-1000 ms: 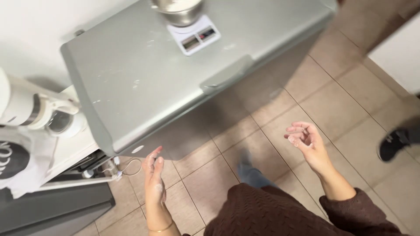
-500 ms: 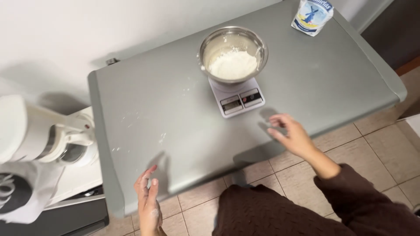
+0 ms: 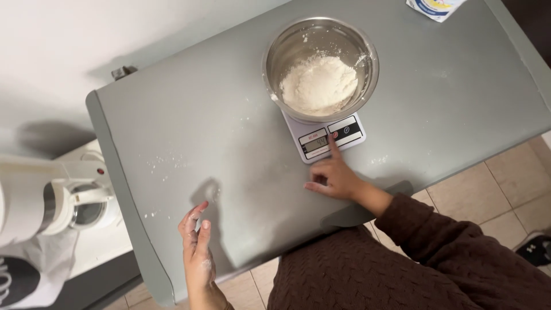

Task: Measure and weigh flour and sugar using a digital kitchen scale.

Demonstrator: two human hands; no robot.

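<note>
Grey worktop [image 3: 189, 132] carries a kitchen scale [image 3: 327, 138] just beyond the right hand [image 3: 338, 179], forefinger extended onto its button panel. A flour-filled steel bowl [image 3: 320, 69] sits atop for weighing. Left hand [image 3: 198, 252] hovers, floury fingers loosely together, empty.

Our right hand [image 3: 337, 179] with one finger pressing the kitchen scale [image 3: 326, 136], bowl of flour [image 3: 320, 69] just beyond it, our left hand [image 3: 197, 248] open, floury, near the grey lid [image 3: 189, 143] edge

White scale [image 3: 332, 138] (flour-filled bowl [image 3: 320, 69] atop)
</note>
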